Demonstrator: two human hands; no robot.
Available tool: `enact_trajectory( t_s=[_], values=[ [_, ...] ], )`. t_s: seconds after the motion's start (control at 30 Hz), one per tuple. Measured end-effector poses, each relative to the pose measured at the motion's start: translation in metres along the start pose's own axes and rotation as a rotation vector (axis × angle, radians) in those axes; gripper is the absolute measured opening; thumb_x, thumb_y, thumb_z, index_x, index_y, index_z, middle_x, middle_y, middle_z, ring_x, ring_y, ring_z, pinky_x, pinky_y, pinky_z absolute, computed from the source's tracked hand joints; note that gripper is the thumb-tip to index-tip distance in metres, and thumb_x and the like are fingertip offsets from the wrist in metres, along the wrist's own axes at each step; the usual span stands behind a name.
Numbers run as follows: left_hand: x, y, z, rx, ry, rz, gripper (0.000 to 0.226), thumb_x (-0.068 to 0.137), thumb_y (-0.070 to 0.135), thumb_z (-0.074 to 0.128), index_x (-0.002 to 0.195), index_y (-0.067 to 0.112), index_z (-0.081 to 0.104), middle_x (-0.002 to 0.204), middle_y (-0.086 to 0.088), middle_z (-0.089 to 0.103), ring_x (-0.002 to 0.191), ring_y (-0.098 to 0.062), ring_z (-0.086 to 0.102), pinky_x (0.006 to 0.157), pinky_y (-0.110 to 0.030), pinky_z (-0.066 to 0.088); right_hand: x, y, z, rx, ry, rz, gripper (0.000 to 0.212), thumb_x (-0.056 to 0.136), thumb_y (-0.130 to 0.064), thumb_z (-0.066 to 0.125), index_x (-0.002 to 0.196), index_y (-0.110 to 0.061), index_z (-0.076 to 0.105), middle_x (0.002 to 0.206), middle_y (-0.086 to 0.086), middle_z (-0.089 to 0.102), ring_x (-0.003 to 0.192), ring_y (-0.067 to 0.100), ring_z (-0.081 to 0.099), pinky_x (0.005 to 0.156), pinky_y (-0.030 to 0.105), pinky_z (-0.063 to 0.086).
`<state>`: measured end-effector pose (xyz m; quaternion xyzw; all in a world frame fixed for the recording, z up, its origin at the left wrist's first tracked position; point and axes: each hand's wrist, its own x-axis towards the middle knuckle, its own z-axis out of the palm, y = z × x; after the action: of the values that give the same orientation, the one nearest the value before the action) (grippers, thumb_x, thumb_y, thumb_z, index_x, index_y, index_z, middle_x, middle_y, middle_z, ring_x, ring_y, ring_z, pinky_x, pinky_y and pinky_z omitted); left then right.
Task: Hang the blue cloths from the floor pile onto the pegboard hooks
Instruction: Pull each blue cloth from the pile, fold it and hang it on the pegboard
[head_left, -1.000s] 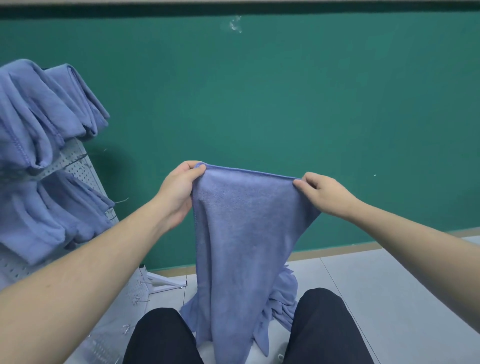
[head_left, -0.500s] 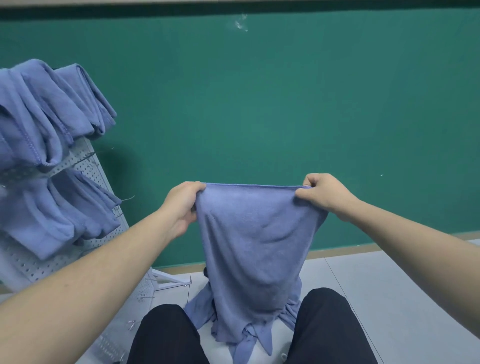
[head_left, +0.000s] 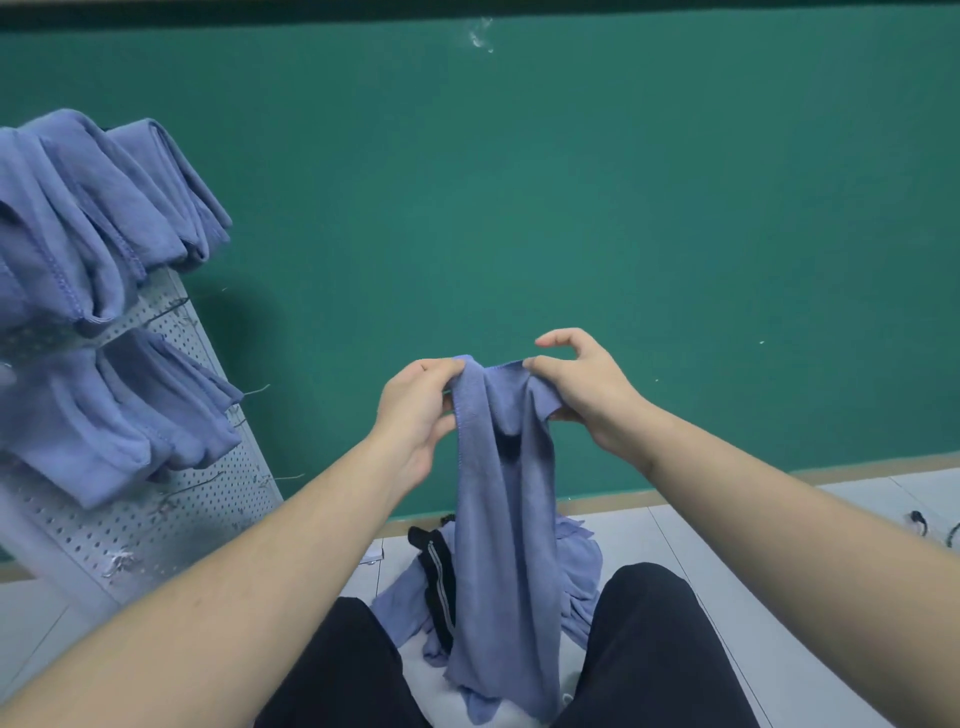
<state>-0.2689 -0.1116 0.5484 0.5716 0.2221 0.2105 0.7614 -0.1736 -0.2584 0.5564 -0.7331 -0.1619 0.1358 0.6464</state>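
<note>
Blue cloth pinched by both hands | lower end perhaps hidden behind knees

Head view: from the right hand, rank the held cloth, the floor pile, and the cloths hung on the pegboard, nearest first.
From the right hand:
1. Held cloth, pinched at its top edge by both hands.
2. Floor pile, below, between the knees.
3. Hung cloths, far left on the pegboard.

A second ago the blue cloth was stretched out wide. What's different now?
The left hand and right hand moved toward each other, bunching the held cloth top edge into a narrow fold. Both still pinch it. The hung cloths on the pegboard and the floor pile stayed put.
</note>
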Motion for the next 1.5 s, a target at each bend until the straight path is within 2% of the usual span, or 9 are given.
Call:
enact_trajectory(
  t_s=[0.23, 0.47, 0.63, 0.8, 0.93, 1.0, 1.1, 1.27, 1.5],
  values=[
    [-0.016, -0.008, 0.009, 0.057, -0.068, 0.068, 0.01, 0.093, 0.01, 0.065, 0.084, 0.013, 0.067, 0.097, -0.011, 0.077, 0.08, -0.021, 0.069, 0.072, -0.028, 0.058, -0.01, -0.003, 0.017, 0.184, -0.091, 0.067, 0.017, 0.093, -0.007, 0.062, 0.103, -0.019, 0.057, 0.06, -0.001, 0.064, 0.05, 0.012, 0.057, 0.058, 0.025, 0.054],
    [-0.022, -0.008, 0.008, 0.14, -0.097, 0.149, 0.016, 0.093, 0.006, 0.064, 0.079, 0.013, 0.062, 0.083, -0.009, 0.072, 0.072, -0.017, 0.067, 0.072, -0.026, 0.056, -0.015, -0.008, 0.011, 0.33, -0.16, 0.159, 0.014, 0.095, -0.011, 0.055, 0.097, -0.015, 0.068, 0.069, 0.002, 0.07, 0.065, 0.015, 0.069, 0.068, 0.026, 0.059],
    [-0.021, -0.013, 0.003, 0.147, -0.069, 0.12, 0.019, 0.092, 0.006, 0.065, 0.076, 0.016, 0.06, 0.077, -0.006, 0.069, 0.069, -0.016, 0.063, 0.071, -0.026, 0.054, -0.02, 0.002, 0.006, 0.01, -0.31, -0.027, 0.021, 0.088, -0.002, 0.067, 0.101, -0.017, 0.066, 0.091, 0.004, 0.073, 0.083, 0.011, 0.067, 0.08, 0.027, 0.057],
    [-0.025, -0.018, 0.003, 0.071, -0.127, 0.074, 0.02, 0.094, 0.007, 0.064, 0.077, 0.016, 0.059, 0.086, -0.007, 0.074, 0.073, -0.016, 0.068, 0.069, -0.024, 0.054, -0.019, 0.007, 0.009, -0.175, -0.143, -0.197, 0.009, 0.081, -0.014, 0.079, 0.08, -0.018, 0.07, 0.069, -0.003, 0.066, 0.063, 0.011, 0.054, 0.068, 0.026, 0.046],
    [-0.027, -0.017, 0.002, 0.059, -0.151, 0.069, 0.018, 0.096, 0.008, 0.062, 0.08, 0.016, 0.059, 0.088, -0.006, 0.075, 0.072, -0.015, 0.068, 0.069, -0.024, 0.055, -0.02, 0.006, 0.011, -0.289, -0.102, -0.301, 0.011, 0.082, -0.017, 0.078, 0.075, -0.019, 0.069, 0.064, -0.017, 0.06, 0.056, -0.004, 0.049, 0.058, 0.011, 0.036],
    [-0.027, -0.016, 0.001, 0.047, -0.172, 0.058, 0.017, 0.097, 0.008, 0.061, 0.082, 0.016, 0.058, 0.088, -0.003, 0.076, 0.071, -0.014, 0.068, 0.067, -0.023, 0.054, -0.02, 0.01, 0.012, -0.348, -0.087, -0.365, 0.013, 0.083, -0.021, 0.076, 0.076, -0.026, 0.067, 0.085, -0.015, 0.062, 0.074, -0.006, 0.053, 0.066, 0.016, 0.039],
    [-0.028, -0.015, -0.001, 0.056, -0.185, 0.054, 0.017, 0.097, 0.01, 0.061, 0.083, 0.018, 0.058, 0.088, -0.001, 0.076, 0.073, -0.014, 0.068, 0.067, -0.023, 0.052, -0.022, 0.015, 0.016, -0.453, -0.003, -0.447, 0.021, 0.081, -0.026, 0.073, 0.074, -0.038, 0.057, 0.103, -0.015, 0.056, 0.106, 0.013, 0.05, 0.091, 0.032, 0.04],
    [-0.031, -0.018, -0.002, 0.106, -0.218, 0.089, 0.011, 0.098, 0.012, 0.061, 0.089, 0.017, 0.059, 0.1, -0.004, 0.077, 0.081, -0.014, 0.07, 0.065, -0.021, 0.053, -0.024, 0.011, 0.02, -0.398, -0.025, -0.447, 0.023, 0.081, -0.022, 0.072, 0.073, -0.03, 0.052, 0.086, -0.01, 0.06, 0.08, 0.009, 0.053, 0.074, 0.033, 0.044],
    [-0.03, -0.023, -0.014, 0.169, -0.31, 0.206, 0.026, 0.093, 0.002, 0.065, 0.112, 0.017, 0.057, 0.115, -0.003, 0.075, 0.106, -0.016, 0.069, 0.097, -0.037, 0.052, -0.023, 0.01, 0.014, -0.414, -0.079, -0.42, 0.015, 0.084, -0.024, 0.072, 0.075, -0.026, 0.06, 0.071, -0.013, 0.061, 0.062, 0.003, 0.05, 0.063, 0.027, 0.043]
  ],
)
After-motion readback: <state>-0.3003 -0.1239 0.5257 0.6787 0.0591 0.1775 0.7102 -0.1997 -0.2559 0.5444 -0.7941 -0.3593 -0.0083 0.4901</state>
